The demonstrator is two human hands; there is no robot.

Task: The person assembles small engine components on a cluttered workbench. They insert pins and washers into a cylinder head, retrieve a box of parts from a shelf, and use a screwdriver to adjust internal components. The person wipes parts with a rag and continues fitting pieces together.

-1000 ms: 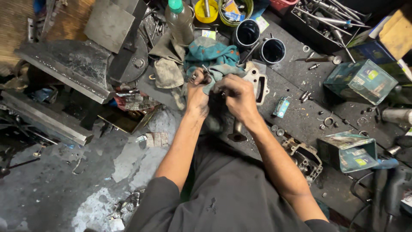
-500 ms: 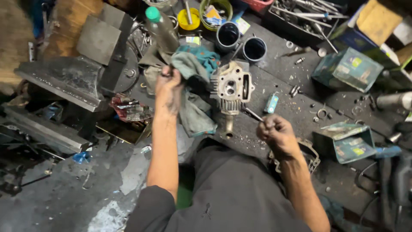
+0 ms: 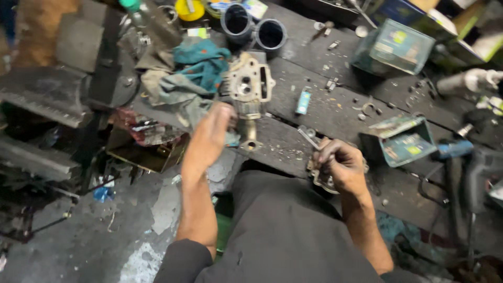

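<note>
Hands at work over a dark, grimy workbench [image 3: 335, 110] strewn with bolts and metal scraps, seen from above. The left hand [image 3: 212, 133] rests at the lower left side of a pale metal engine part [image 3: 247, 86], fingers against it where a rag meets the casting; motion blur hides whether it truly grips the part or the cloth, so its hold cannot be told. The engine part sits on the near half of the bench, upright in the view, with a short pipe-like stub [image 3: 249, 137] pointing toward the person. A teal rag [image 3: 201, 60] and a grey rag [image 3: 170, 89] lie bunched just left of it, touching its edge.

The right hand [image 3: 340, 165] is clenched around a slim metal tool [image 3: 309, 137], whose tip sticks out up and to the left from the fist. Under that hand lies a second, darker metal part [image 3: 322, 181], mostly covered by the fingers.

Two dark round cylinders [image 3: 254, 29] stand side by side beyond the engine part. A small blue lighter [image 3: 303, 101] lies on the bench to its right. Two greenish cardboard boxes are on the right side, one far [image 3: 398, 44] and one near [image 3: 403, 141], the nearer one open. A yellow tub [image 3: 189, 9] stands at the far edge. The person's dark clothing [image 3: 283, 236] fills the bottom of the view.
</note>
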